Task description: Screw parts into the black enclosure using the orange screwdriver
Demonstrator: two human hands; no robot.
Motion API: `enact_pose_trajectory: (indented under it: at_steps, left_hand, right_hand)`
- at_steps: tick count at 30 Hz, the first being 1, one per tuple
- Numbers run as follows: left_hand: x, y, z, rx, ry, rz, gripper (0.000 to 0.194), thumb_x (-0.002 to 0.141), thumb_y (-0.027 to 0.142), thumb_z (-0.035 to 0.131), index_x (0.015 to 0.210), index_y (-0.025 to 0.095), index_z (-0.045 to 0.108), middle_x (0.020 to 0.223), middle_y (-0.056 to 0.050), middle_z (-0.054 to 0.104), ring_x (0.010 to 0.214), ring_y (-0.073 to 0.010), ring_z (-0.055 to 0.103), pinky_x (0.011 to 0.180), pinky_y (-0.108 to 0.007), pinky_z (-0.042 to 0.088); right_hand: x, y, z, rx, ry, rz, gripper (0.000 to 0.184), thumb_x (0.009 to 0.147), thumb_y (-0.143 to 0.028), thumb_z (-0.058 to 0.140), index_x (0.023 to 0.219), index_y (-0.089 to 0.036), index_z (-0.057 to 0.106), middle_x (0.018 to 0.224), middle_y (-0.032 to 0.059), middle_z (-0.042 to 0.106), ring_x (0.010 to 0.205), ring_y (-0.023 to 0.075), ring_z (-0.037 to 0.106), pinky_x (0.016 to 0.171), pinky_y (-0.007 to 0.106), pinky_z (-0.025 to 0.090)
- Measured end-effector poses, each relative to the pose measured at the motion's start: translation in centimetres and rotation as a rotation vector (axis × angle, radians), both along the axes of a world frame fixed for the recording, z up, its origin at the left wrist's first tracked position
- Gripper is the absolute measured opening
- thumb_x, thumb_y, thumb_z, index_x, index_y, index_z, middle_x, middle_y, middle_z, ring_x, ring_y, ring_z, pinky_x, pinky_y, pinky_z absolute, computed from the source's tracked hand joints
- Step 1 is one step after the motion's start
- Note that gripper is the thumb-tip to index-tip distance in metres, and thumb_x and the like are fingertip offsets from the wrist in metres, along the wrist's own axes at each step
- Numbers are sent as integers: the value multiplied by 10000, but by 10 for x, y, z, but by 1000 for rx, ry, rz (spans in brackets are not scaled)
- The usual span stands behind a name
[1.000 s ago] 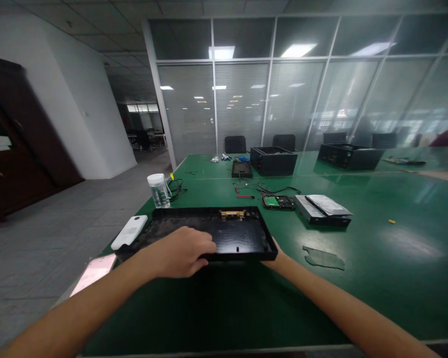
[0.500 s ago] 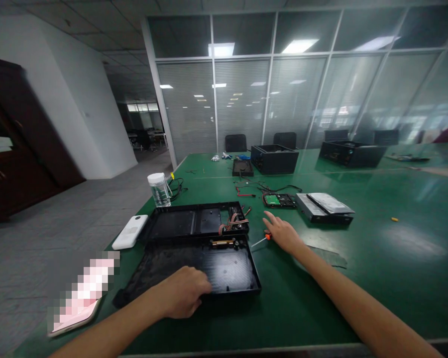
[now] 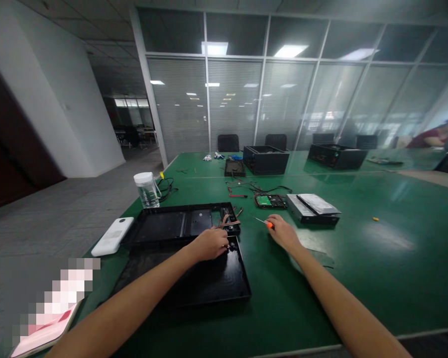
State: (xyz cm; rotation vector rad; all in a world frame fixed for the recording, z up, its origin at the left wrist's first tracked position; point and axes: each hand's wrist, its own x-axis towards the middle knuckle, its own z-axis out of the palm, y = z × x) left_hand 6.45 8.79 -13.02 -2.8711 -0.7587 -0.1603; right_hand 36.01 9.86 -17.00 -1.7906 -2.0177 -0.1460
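A black plastic cover panel [image 3: 209,283] lies open on the green table [image 3: 358,278] in front of me. Behind it sits the black device base [image 3: 171,226] with coloured wires [image 3: 227,222] at its right end. My left hand [image 3: 210,244] rests at the far edge of the cover, fingers curled down by the wires and a small brass part; what they grip is hidden. My right hand [image 3: 282,233] is closed on a small screwdriver [image 3: 266,223] with an orange handle, its tip pointing left and away.
A white power bank [image 3: 112,236] and a clear jar [image 3: 146,190] stand left of the base. A green circuit board [image 3: 269,200], a grey drive unit [image 3: 311,208], cables, open black cases [image 3: 266,159] lie farther back. A phone [image 3: 45,323] overhangs the near left edge.
The cover was lowered flat toward me, exposing the base. My left hand slid forward to the wires. My right hand reached out and closed on the screwdriver.
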Motion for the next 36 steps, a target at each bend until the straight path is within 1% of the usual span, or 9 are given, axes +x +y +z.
enact_pose_trajectory:
  at_steps: [2, 4, 8, 14, 19, 25, 30, 34, 36]
  left_hand:
    - [-7, 5, -10, -6, -66, -14, 123, 829, 236, 538, 881, 175, 632, 920, -59, 589, 882, -177, 549, 754, -268, 434]
    - [-14, 8, -15, -34, -108, -29, 139, 843, 248, 522, 876, 173, 634, 915, -53, 583, 864, -158, 545, 754, -252, 425]
    - [-19, 12, -18, -77, -140, -64, 165, 853, 273, 514, 869, 178, 649, 900, -43, 582, 844, -139, 544, 760, -236, 410]
    - [-15, 12, -22, -34, -98, -64, 153, 846, 245, 519, 872, 186, 658, 891, -41, 578, 834, -148, 537, 731, -249, 402]
    - [-14, 7, -19, -52, -119, -26, 154, 847, 217, 502, 805, 171, 643, 880, -46, 581, 846, -154, 540, 745, -255, 405]
    - [-19, 7, -15, -137, -188, -81, 139, 831, 209, 508, 829, 191, 646, 913, -37, 605, 865, -145, 545, 773, -241, 402]
    - [-18, 5, -14, -147, -78, -99, 130, 809, 194, 516, 815, 190, 646, 789, -33, 632, 800, -157, 558, 755, -251, 412]
    - [-18, 3, -12, -128, -44, -90, 129, 813, 210, 521, 826, 190, 648, 788, -41, 630, 798, -163, 557, 739, -254, 416]
    - [-17, 3, -12, -122, -78, -110, 161, 843, 210, 488, 829, 183, 646, 799, -44, 629, 805, -157, 555, 747, -253, 413]
  right_hand:
    - [3, 3, -2, -8, 12, 19, 256, 867, -290, 405, 964, -206, 627, 1126, 60, 548, 887, 164, 583, 745, 264, 454]
    - [5, 6, -5, -17, 21, 26, 253, 862, -295, 414, 964, -211, 629, 1129, 59, 550, 882, 164, 582, 745, 265, 453]
    - [1, 9, -9, -37, 38, 42, 258, 860, -310, 418, 972, -206, 625, 1133, 60, 552, 885, 168, 578, 746, 268, 453]
    - [-9, 6, -7, -51, 57, 103, 258, 874, -323, 392, 936, -210, 616, 1113, 54, 558, 895, 166, 578, 776, 270, 446]
    - [-11, 5, -7, -38, 101, 100, 263, 872, -343, 395, 927, -209, 616, 1086, 56, 571, 874, 164, 583, 780, 278, 446]
    - [-9, 3, -4, 4, 142, 85, 303, 883, -388, 370, 899, -210, 613, 1027, 56, 594, 850, 171, 590, 754, 279, 444]
    - [-10, 0, 1, 1, 136, 94, 305, 890, -381, 359, 904, -203, 606, 1018, 61, 597, 852, 174, 588, 748, 273, 434]
    - [-10, -1, 2, -19, 119, 99, 307, 894, -382, 352, 902, -205, 603, 1010, 56, 601, 849, 171, 585, 731, 264, 424]
    - [-11, -1, 3, -31, 110, 91, 306, 892, -390, 357, 890, -206, 602, 994, 53, 607, 839, 172, 584, 710, 258, 416]
